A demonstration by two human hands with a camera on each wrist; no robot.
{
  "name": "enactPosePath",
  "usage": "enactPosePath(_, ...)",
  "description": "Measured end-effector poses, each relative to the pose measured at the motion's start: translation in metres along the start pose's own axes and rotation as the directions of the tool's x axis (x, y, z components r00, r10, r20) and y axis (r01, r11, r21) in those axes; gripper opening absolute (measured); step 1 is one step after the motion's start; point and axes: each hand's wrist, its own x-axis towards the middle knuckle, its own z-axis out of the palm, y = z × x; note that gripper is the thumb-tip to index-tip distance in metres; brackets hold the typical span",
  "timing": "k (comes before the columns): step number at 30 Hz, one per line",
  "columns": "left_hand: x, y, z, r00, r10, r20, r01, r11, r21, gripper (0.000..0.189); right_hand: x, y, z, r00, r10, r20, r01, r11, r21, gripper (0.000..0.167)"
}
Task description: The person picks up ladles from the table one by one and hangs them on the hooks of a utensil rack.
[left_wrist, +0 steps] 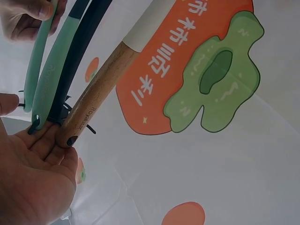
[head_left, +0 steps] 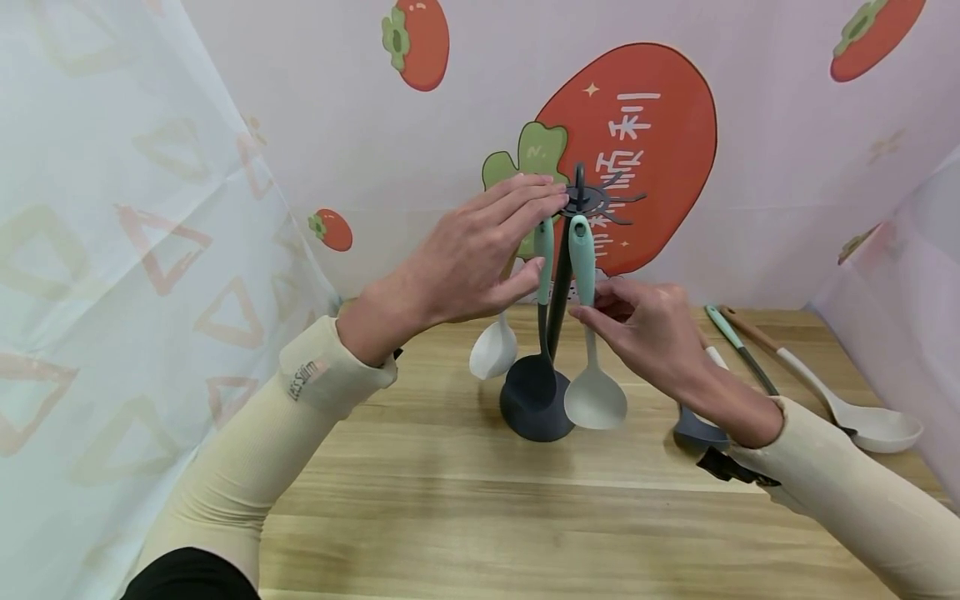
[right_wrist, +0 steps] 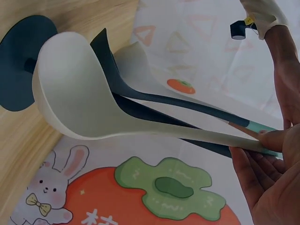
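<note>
A dark utensil stand (head_left: 537,423) with a ring of hooks at its top stands on the table. My right hand (head_left: 648,329) pinches a cream ladle (head_left: 596,402) low on its mint handle, whose hole end is up at the hooks. My left hand (head_left: 487,242) has its fingers extended against the top of the stand, thumb apart. Just below it hang a dark utensil with a mint handle (head_left: 545,267) and a white ladle (head_left: 493,350). That white ladle's wooden handle (left_wrist: 96,96) reaches up to the left fingers in the left wrist view.
To the right on the wooden table (head_left: 450,517) lie a dark-headed utensil (head_left: 697,431), a mint-handled utensil (head_left: 723,327) and a white spoon with a wooden handle (head_left: 885,429). A printed cloth (head_left: 300,100) hangs behind and at both sides.
</note>
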Motion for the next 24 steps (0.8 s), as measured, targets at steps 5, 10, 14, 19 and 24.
enactPosePath(5, 0.0004, 0.0003, 0.0008, 1.0, 0.004, -0.008, -0.004, 1.0, -0.002, 0.057, 0.001, 0.0031, 0.0024, 1.0, 0.011, -0.004, -0.011, 1.0, 0.017, 0.023)
enactPosePath(10, 0.0014, 0.0005, 0.0018, 1.0, 0.01, -0.022, -0.01, 1.0, -0.006, 0.057, 0.0019, 0.0052, 0.0045, 1.0, 0.011, -0.011, -0.011, 0.999, 0.046, 0.023)
enactPosePath(14, 0.0014, 0.0008, 0.0021, 1.0, 0.009, -0.02, -0.009, 1.0, -0.007, 0.057, 0.0026, 0.0063, 0.0056, 1.0, 0.014, -0.006, -0.013, 0.999, 0.05, 0.023)
enactPosePath(19, 0.0017, 0.0009, 0.0025, 1.0, 0.005, -0.014, -0.006, 1.0, -0.006, 0.057, 0.0027, 0.0078, 0.0063, 1.0, 0.016, 0.002, -0.016, 0.999, 0.037, 0.023)
enactPosePath(24, 0.0013, 0.0002, 0.0025, 1.0, -0.004, -0.017, 0.004, 1.0, -0.02, 0.057, 0.0032, 0.0088, 0.0074, 1.0, 0.009, 0.005, -0.01, 0.999, 0.033, 0.023)
